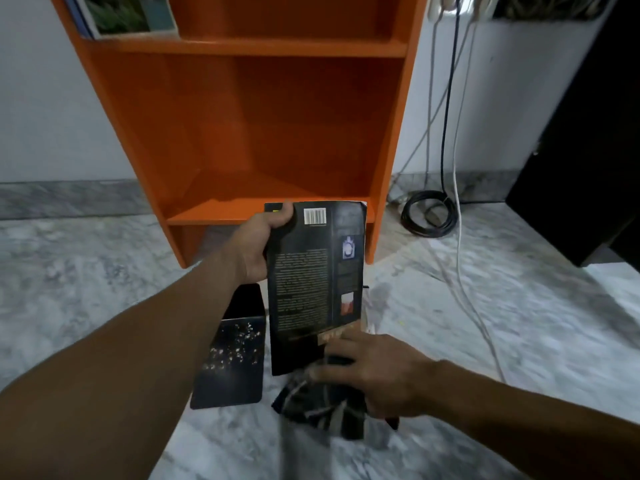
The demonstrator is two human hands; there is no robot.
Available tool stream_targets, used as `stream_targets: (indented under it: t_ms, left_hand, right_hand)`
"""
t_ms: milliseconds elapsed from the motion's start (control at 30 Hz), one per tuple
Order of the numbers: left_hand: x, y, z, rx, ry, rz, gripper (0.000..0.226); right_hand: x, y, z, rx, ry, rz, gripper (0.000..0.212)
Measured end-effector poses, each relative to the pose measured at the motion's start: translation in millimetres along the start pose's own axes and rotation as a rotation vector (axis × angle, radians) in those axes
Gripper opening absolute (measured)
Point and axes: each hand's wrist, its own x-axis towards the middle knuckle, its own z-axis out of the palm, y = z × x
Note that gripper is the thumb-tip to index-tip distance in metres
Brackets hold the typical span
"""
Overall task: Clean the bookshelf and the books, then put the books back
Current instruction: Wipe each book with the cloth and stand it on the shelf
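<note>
My left hand (258, 242) grips a black paperback (304, 282) by its far left corner, back cover up, barcode at the top. It is held above the floor in front of the orange bookshelf (263, 133). My right hand (374, 370) holds a dark checked cloth (322, 407) against the book's near edge. A second dark book with pale speckles (230, 362) lies on the floor under my left forearm. One book with a green cover (128, 15) leans on the upper shelf at the left. The lower shelf holds nothing.
The floor is grey-white marble (519, 323). Black and white cables (429, 213) hang from a wall socket and coil on the floor right of the shelf. A black cabinet (588, 150) stands at the far right.
</note>
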Motion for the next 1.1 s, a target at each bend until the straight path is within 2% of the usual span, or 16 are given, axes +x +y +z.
stream_targets:
  t_ms: [33, 100, 167, 200, 267, 300, 433, 500, 600, 667, 767, 833, 900, 1000, 1033, 1100]
  left_hand:
    - [-2.5, 4.9, -4.3, -0.002, -0.002, 0.007, 0.036]
    - [-6.5, 12.1, -8.2, 0.005, -0.010, 0.016, 0.040]
    - [-11.2, 18.2, -2.6, -0.007, -0.052, 0.026, 0.044]
    - [-13.9, 21.2, 1.3, -0.017, -0.066, 0.038, 0.046]
    - [-18.4, 29.4, 8.9, -0.044, -0.082, 0.076, 0.052]
    - [-20.5, 32.5, 10.8, -0.064, -0.077, 0.097, 0.055]
    - [-30.6, 46.3, -4.7, 0.003, 0.035, 0.116, 0.045]
    - [-33.3, 45.2, -20.8, 0.043, 0.074, 0.116, 0.041]
    - [-35.8, 41.6, -32.2, 0.057, 0.055, 0.104, 0.048]
    - [-37.2, 38.5, -24.1, 0.024, -0.013, 0.087, 0.053]
    - [-35.7, 43.0, -1.9, 0.010, -0.058, 0.049, 0.047]
    - [-36.5, 44.6, 2.7, 0.015, -0.043, 0.049, 0.046]
    - [-38.4, 46.1, -5.2, 0.028, 0.007, 0.074, 0.056]
    - [-40.1, 48.3, -21.9, 0.036, 0.041, 0.070, 0.059]
    - [-41.2, 49.6, -24.3, 0.041, 0.049, 0.059, 0.059]
    - [-41.1, 51.7, -23.0, 0.044, 0.025, 0.047, 0.059]
  right_hand:
    - [4.5, -2.3, -13.0, 0.003, 0.029, -0.020, 0.065]
    - [31.2, 5.3, -47.6, 0.001, 0.308, 0.076, 0.061]
    - [65.4, 31.1, -87.7, -0.087, 0.595, 0.317, 0.055]
    - [77.9, 42.8, -99.9, -0.099, 0.635, 0.447, 0.057]
    - [84.5, 49.7, -92.0, -0.152, 0.554, 0.612, 0.065]
    - [79.4, 41.0, -75.8, -0.198, 0.493, 0.557, 0.069]
    - [41.3, 0.2, -21.1, -0.198, 0.155, -0.047, 0.072]
    - [41.0, -3.1, -33.2, -0.163, 0.047, -0.140, 0.064]
    - [71.5, 12.6, -77.4, 0.006, 0.426, 0.079, 0.036]
    - [101.2, 38.5, -107.7, -0.057, 0.624, 0.381, 0.042]
    - [129.1, 39.1, -113.2, -0.183, 0.571, 0.595, 0.061]
    - [120.5, 14.5, -84.6, -0.204, 0.456, 0.560, 0.072]
    - [95.6, -7.9, -61.2, -0.226, 0.381, 0.324, 0.079]
    - [67.9, -15.2, -51.9, -0.244, 0.138, 0.041, 0.061]
    - [71.7, -10.6, -61.5, -0.191, 0.177, 0.089, 0.059]
    - [96.5, 6.7, -85.1, -0.004, 0.453, 0.307, 0.060]
